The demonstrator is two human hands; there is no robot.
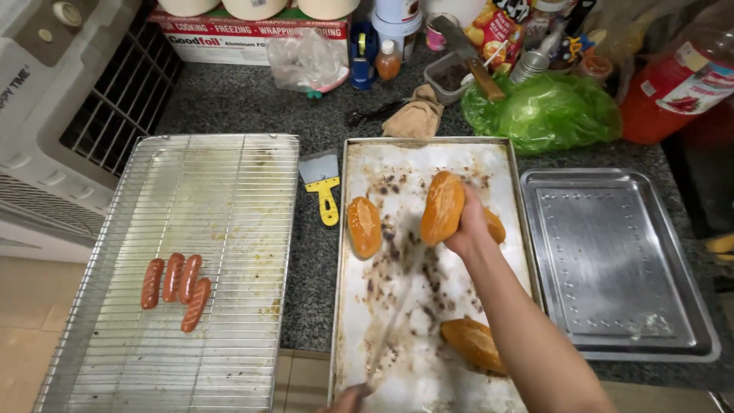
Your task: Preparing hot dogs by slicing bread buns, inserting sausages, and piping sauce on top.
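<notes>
1. Your right hand [468, 226] clamps a golden-brown oblong bread roll [442, 206] above the stained baking tray [428, 153] — keep it steady.
2. Left hand [348, 399] — grips a blurred long blade [394, 321]; slice slowly.

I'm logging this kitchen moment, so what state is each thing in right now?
Right hand: fingers closed on a bread roll, lifted off the baking tray.
Left hand: barely visible at the bottom edge, grip unclear.
Baking tray: stained, crumb-covered.
Second roll: lying on the tray.
Third roll: lying on the tray.
Sausages: lying together on the wire rack.
Steel tray: lying flat.
Scraper: lying on the counter.
</notes>
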